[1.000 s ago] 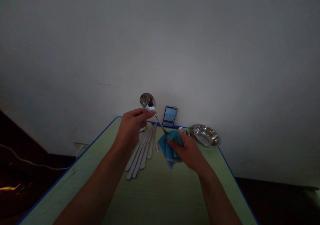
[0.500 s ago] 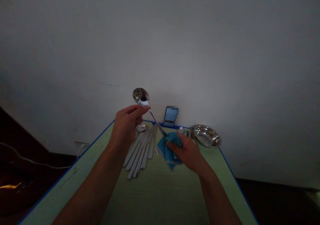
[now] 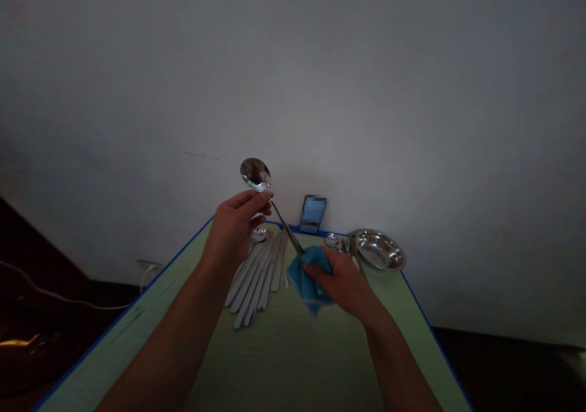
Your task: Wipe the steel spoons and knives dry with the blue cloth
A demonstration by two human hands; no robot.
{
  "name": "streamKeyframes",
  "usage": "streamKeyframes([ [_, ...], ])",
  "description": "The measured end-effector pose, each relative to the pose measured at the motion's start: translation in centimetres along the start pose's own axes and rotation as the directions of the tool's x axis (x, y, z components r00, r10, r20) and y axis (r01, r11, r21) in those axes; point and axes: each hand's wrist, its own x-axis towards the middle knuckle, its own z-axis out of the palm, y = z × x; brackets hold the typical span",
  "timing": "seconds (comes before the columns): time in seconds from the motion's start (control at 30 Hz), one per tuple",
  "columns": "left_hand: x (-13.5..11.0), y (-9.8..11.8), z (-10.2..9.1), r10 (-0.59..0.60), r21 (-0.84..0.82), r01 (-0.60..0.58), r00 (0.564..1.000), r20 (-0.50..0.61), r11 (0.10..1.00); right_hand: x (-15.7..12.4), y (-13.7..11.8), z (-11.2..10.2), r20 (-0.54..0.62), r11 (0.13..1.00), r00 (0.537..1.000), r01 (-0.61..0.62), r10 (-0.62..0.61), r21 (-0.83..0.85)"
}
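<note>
- Presently, the left hand (image 3: 232,235) pinches a steel spoon (image 3: 286,226) at the neck, fingers curled and closed; its bowl (image 3: 255,174) rises clear above the table, shiny face toward the camera;
- the right hand (image 3: 341,284) is closed on a blue microfibre cloth (image 3: 307,284), thumb and fingers pressed together through the folds; the cloth wraps the spoon's lower handle end, which it hides;
- hold: 2 hands, 2 grip points; the handle slants between them, its middle span bare;
- surroundings: a light green table (image 3: 284,357) with blue edging; a fan of flat steel cutlery handles (image 3: 256,281) lies just left of the cloth; a steel dish (image 3: 379,249) sits at the far right; a phone (image 3: 312,215) stands at the far edge, its screen blurred;
</note>
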Motion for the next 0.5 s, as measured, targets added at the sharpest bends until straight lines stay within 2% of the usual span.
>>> streamKeyframes([
  [0.33, -0.2, -0.5, 0.4, -0.137, -0.216, 0.173, 0.975, 0.173, 0.961, -0.4, -0.4, -0.6, 0.149, 0.998, 0.988, -0.032, 0.025, 0.046],
  [0.5, -0.2, -1.1, 0.6, -0.192, -0.295, 0.263, 0.949, 0.25, 0.919, -0.4, 0.0, -1.4, 0.148, 0.999, 0.989, -0.03, 0.023, 0.041],
])
